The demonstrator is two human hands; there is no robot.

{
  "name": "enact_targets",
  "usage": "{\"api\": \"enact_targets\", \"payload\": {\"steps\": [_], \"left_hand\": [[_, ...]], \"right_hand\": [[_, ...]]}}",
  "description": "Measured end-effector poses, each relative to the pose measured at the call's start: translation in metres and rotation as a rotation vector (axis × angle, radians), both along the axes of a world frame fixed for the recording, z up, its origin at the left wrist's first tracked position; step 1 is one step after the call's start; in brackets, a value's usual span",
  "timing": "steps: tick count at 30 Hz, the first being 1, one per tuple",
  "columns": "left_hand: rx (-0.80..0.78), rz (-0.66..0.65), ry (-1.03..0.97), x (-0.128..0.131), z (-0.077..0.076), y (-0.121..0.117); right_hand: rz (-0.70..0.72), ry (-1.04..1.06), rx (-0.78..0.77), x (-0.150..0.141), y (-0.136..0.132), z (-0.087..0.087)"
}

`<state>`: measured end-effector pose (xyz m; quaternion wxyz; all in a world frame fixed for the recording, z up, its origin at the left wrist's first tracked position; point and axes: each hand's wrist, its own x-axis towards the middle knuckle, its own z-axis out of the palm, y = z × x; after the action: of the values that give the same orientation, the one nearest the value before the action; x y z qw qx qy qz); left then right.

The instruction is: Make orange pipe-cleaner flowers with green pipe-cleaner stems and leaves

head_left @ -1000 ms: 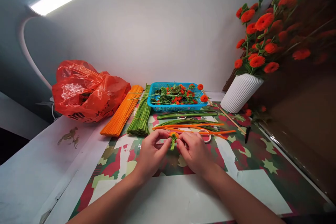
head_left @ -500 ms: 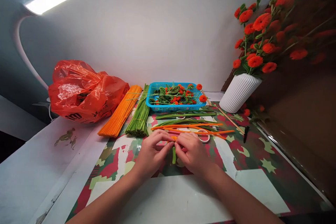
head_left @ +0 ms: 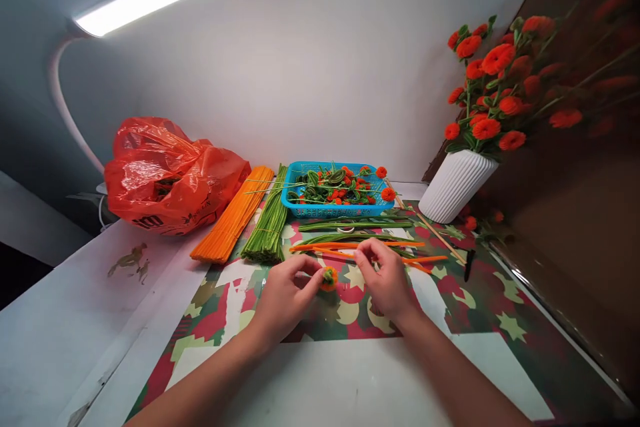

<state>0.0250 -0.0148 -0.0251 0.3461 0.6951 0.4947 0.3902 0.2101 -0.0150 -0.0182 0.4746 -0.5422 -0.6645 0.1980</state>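
Between the thumb and fingers of my left hand [head_left: 290, 287] is a small orange pipe-cleaner flower [head_left: 329, 278] with a green centre facing me. To its right and apart from it, my right hand [head_left: 385, 277] is closed in a pinch. Its fingertips are in front of the loose orange pipe cleaners [head_left: 320, 247] on the table; whether they grip anything is too small to tell. Loose green pipe cleaners [head_left: 350, 226] lie just behind the orange ones.
A blue basket [head_left: 340, 211] holds several orange flowers and green pieces. Left of it lie a green pipe-cleaner bundle [head_left: 265, 233], an orange bundle [head_left: 233, 217] and a red plastic bag [head_left: 170, 180]. At right stand a white vase [head_left: 457, 187] of flowers and a thin wooden stick [head_left: 440, 230].
My hands have parted: the right has moved right and slightly up, off the flower. The flower stays in my left hand, now turned with its green part toward me.
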Motion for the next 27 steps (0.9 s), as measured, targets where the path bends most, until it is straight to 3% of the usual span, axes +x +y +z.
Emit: {"api": "enact_targets", "payload": {"steps": [4, 10, 15, 21, 27], "left_hand": [[0.245, 0.032, 0.271, -0.004, -0.003, 0.005], [0.305, 0.13, 0.193, -0.01, 0.004, 0.009], [0.482, 0.192, 0.248, -0.018, 0.0, 0.019], [0.585, -0.115, 0.468, -0.019, -0.017, 0.031], [0.589, -0.126, 0.496, -0.019, -0.025, 0.04]], "right_hand": [[-0.109, -0.064, 0.067, 0.012, 0.01, -0.004], [-0.03, -0.3, 0.115, 0.004, 0.016, -0.016], [-0.015, -0.518, 0.113, -0.004, 0.018, -0.026], [-0.066, -0.644, 0.126, -0.007, 0.021, -0.03], [-0.113, -0.713, 0.122, -0.012, 0.018, -0.027]]}}
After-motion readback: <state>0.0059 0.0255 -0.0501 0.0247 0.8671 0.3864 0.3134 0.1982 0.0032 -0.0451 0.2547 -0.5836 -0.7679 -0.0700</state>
